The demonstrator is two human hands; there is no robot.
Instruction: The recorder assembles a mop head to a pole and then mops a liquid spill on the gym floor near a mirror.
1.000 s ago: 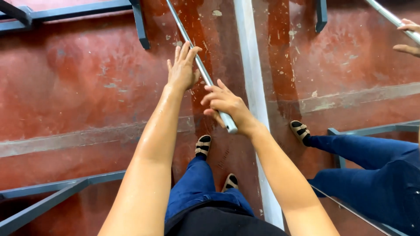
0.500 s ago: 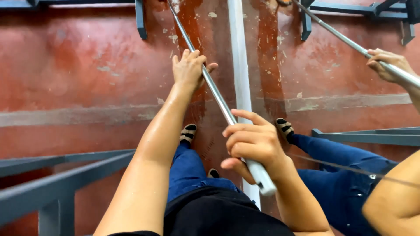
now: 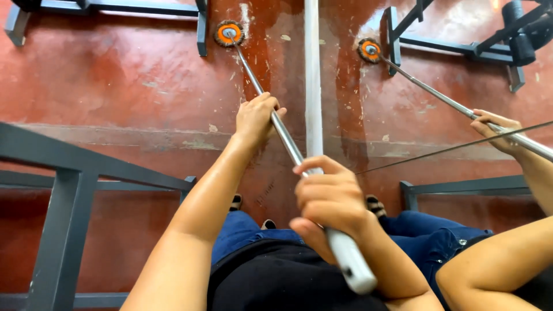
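Observation:
I hold a long metal pole (image 3: pixel 283 135) that runs from my lap down to an orange round brush head (image 3: pixel 229 33) resting on the red floor. My left hand (image 3: pixel 257 116) is wrapped around the thin steel shaft partway down. Closer to me, my right hand (image 3: pixel 331 203) grips the thicker white handle end (image 3: pixel 351 266). My blue trousers and sandalled feet show below the pole.
A second person at right holds a similar pole (image 3: pixel 438 98) with an orange brush head (image 3: pixel 368 49), a hand (image 3: pixel 495 129) on its shaft. Grey metal frames (image 3: pixel 69 173) stand at left, top and right. A white strip (image 3: pixel 312 80) runs down the red floor.
The view has tilted so both brush heads now show. My right hand has slid back up the pole toward me, and my left hand has closed around the shaft.

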